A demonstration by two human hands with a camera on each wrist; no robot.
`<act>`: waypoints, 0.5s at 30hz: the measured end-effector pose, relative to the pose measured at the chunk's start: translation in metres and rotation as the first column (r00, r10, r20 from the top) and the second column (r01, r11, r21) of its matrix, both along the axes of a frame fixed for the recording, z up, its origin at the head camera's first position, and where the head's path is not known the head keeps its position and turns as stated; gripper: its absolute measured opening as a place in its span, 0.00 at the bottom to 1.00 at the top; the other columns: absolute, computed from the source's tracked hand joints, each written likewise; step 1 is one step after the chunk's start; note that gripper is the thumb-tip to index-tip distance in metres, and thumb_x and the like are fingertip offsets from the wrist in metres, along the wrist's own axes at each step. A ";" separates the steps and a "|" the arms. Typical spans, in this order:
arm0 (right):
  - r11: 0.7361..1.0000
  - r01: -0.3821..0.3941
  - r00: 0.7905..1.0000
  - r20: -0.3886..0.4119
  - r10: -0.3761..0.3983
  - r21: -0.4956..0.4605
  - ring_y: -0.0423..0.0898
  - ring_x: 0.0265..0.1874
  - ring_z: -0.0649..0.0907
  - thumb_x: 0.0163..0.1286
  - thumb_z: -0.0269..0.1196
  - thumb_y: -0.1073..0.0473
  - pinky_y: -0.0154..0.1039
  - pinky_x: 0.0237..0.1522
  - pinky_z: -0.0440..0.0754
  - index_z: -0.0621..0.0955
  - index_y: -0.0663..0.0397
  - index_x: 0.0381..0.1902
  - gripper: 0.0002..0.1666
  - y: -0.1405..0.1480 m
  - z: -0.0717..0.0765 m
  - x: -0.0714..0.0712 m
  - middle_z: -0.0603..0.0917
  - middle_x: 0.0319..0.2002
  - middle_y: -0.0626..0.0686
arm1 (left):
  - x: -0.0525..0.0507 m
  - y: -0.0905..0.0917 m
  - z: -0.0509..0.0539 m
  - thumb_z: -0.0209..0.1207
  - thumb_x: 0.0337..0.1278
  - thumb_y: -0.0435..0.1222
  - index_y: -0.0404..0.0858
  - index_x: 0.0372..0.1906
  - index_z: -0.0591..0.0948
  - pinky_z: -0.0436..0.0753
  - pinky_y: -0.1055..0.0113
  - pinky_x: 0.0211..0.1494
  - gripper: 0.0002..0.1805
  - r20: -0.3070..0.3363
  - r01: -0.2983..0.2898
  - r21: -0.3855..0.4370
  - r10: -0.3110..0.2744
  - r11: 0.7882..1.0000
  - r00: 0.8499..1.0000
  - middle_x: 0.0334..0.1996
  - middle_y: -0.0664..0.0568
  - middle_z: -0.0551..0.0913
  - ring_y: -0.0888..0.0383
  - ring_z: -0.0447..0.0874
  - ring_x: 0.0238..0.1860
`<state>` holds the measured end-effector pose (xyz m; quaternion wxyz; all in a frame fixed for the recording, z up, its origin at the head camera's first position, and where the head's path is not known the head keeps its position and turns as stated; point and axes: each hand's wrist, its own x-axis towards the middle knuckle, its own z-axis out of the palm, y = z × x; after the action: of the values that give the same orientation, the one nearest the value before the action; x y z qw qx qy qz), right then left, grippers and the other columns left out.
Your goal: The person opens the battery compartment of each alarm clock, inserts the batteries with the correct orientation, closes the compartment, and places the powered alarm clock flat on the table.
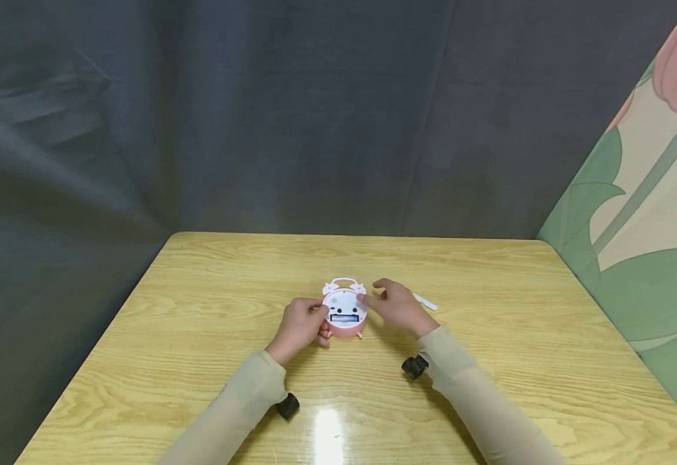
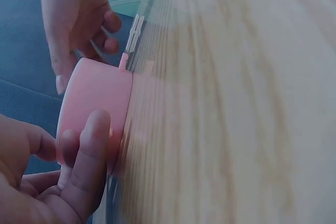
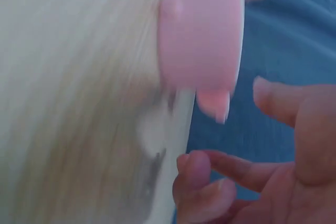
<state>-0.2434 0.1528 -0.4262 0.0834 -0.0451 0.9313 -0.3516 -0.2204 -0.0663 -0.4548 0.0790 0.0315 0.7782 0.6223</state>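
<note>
So, a wood-grain bench (image 1: 199, 278) is being used here, backed by a dark curtain (image 1: 315, 116) that is also draped down the left side. On the right, a wall panel (image 1: 652, 213) is decorated with pink tulips and big green leaves. A bright patch of glare (image 1: 328, 439) is thrown onto the wood at the near side.

A pink alarm clock (image 1: 347, 303) is laid on the bench around the middle, white back up, with its handle and bells pointed toward the far edge. Its battery compartment (image 1: 344, 318) is left uncovered, and something bluish can be seen inside.

The clock's left edge is gripped by the left hand (image 1: 300, 323), with fingers and thumb clamped round the rim. The right hand (image 1: 399, 307) is held just beside the upper right of the clock, thumb and fingers well apart, nothing gripped; a gap between thumb tip and clock is shown in the right wrist view.

A small white strip (image 1: 426, 301) is set just beyond the right hand. Both side edges are kept well away from the clock, and a wide stretch of wood is left between it and the far edge.
</note>
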 end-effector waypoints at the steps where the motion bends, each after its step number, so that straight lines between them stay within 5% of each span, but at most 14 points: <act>1: 1.000 0.001 1.000 -0.023 -0.001 0.023 0.54 0.46 0.82 0.72 0.59 0.38 0.51 0.49 0.84 0.73 0.65 0.66 0.40 0.006 0.001 -0.001 0.83 0.50 0.62 | 0.000 0.000 0.001 0.49 0.61 0.28 0.22 0.54 0.80 0.89 0.59 0.21 0.20 0.002 -0.001 0.002 0.001 1.000 1.000 0.16 0.46 0.81 0.58 0.81 0.12; 7: 0.980 0.035 0.993 -0.113 -0.013 0.196 0.59 0.51 0.82 0.74 0.56 0.42 0.57 0.50 0.84 0.79 0.68 0.58 0.33 0.037 0.010 -0.003 0.83 0.52 0.66 | 0.000 -0.002 0.003 0.48 0.61 0.28 0.23 0.50 0.82 0.90 0.59 0.23 0.18 0.008 0.007 0.005 -0.007 1.000 1.000 0.17 0.45 0.81 0.58 0.82 0.13; 15: 0.957 0.068 0.997 -0.040 -0.059 0.283 0.57 0.43 0.83 0.66 0.66 0.52 0.47 0.32 0.85 0.81 0.63 0.56 0.26 0.071 0.011 0.002 0.81 0.54 0.66 | 0.001 0.000 0.001 0.47 0.61 0.28 0.23 0.51 0.81 0.90 0.59 0.23 0.19 0.019 0.015 0.013 -0.015 1.000 1.000 0.17 0.46 0.81 0.58 0.81 0.13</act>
<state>-0.2417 0.2238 -0.4153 0.0633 -0.0081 0.9743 -0.2160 -0.2196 -0.0665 -0.4535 0.0910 0.0316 0.7732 0.6268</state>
